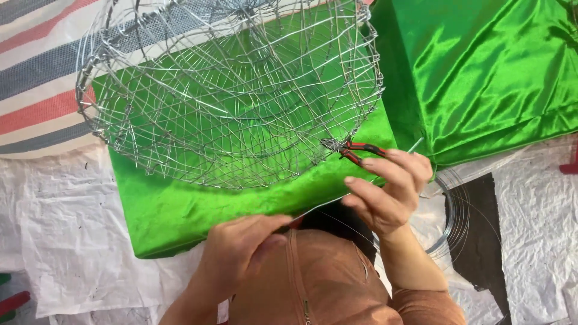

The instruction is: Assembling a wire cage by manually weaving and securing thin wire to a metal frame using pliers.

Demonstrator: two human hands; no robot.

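Pliers (355, 150), red-handled, clamped in right hand (385, 186) | nose on round wire-mesh basket (229, 90) | left hand (241, 247) grip unclear

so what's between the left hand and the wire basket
In the head view, only a stretch of the green satin cloth lies between the left hand and the wire basket; nothing else sits on it there.

Makeshift craft workshop: wire coil (457, 210) right of the grip, green satin (481, 72) beyond, plastic sheeting (60, 241) (floor cover).
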